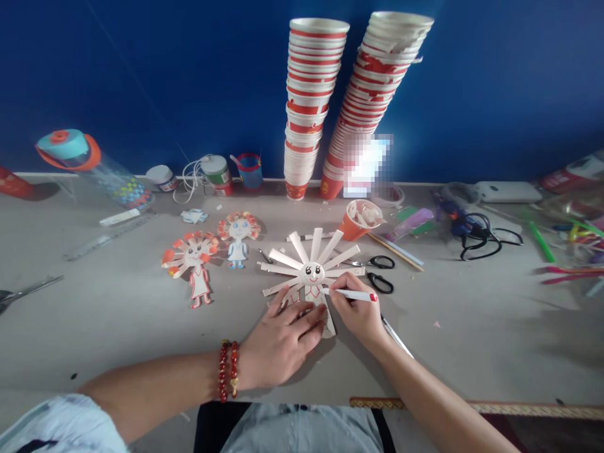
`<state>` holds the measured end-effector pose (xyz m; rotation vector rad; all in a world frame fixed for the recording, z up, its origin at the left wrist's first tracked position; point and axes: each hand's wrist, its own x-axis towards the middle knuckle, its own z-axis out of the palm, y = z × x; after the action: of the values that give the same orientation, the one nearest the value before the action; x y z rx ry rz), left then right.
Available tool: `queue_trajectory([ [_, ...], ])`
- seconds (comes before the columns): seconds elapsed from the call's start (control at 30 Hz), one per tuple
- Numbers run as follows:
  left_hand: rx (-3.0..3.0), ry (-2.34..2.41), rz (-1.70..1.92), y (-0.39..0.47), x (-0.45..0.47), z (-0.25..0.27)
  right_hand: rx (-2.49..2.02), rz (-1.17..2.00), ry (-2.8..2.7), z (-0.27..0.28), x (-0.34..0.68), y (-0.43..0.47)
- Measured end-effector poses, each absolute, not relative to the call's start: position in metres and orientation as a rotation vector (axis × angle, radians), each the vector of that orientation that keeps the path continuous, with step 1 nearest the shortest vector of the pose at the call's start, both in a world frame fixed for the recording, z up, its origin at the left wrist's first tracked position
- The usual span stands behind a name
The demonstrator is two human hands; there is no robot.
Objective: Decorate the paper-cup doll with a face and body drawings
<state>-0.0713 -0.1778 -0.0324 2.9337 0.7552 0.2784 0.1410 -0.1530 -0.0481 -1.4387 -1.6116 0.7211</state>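
Note:
A white paper doll (312,273) with a drawn face and strips fanned out like hair lies on the table before me. My left hand (287,333) rests flat on its lower body, fingers stretched out, covering part of it. In my right hand (355,308) is a white marker with a red end (352,294), its tip at the doll's neckline, where red lines show. Left of it lie two finished-looking paper dolls, one outlined in red (200,280) and one in blue (237,248). Black-handled scissors (380,282) lie just beyond my right hand.
Two tall stacks of paper cups (302,151) stand against the blue wall. An orange cup of paper scraps (353,226) sits behind the doll. A water bottle (113,173) stands back left; black-handled scissors (486,236) and a white device (508,191) lie right. A pen (396,336) lies under my right forearm.

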Motion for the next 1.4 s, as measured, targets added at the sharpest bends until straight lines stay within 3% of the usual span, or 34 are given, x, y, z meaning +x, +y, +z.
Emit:
queue_trajectory([
  [1.4, 2.936, 0.755, 0.279, -0.177, -0.0704, -0.0303, -1.418, 0.722, -1.545, -0.039, 0.141, -0.1572],
])
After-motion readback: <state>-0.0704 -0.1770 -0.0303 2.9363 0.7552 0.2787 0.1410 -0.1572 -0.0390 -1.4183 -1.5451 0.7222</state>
